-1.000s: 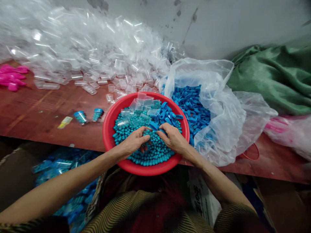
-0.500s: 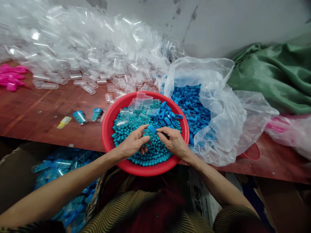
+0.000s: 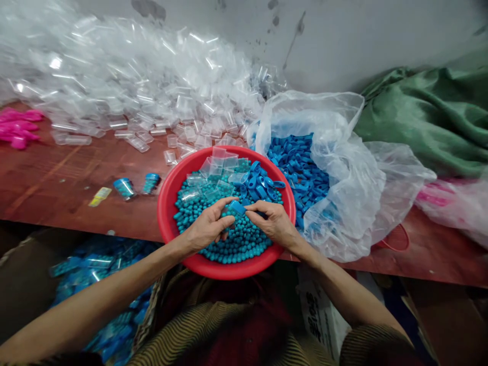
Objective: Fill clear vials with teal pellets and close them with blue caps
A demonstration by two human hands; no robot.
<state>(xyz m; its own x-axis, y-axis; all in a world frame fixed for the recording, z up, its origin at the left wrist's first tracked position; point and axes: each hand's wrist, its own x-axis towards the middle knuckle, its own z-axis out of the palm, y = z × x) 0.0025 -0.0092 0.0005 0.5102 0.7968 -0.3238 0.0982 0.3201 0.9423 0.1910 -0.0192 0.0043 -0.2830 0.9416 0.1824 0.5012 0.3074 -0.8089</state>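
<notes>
- Blue cap (image 3: 238, 208) lay between left hand (image 3: 209, 224) and right hand (image 3: 277, 224), over the red basin (image 3: 166, 213), long axis slanting down rightward.
- Right thumb and forefinger pinched its end.
- Left fingers curved half open — their hold unclear.

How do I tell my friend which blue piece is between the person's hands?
Find the big red basin at the table's front edge, with turquoise beads inside. Over the beads, look between the left hand and the right hand for one blue piece. The loose blue pieces lie heaped just behind it, but the right fingertips pinch this one.
</notes>
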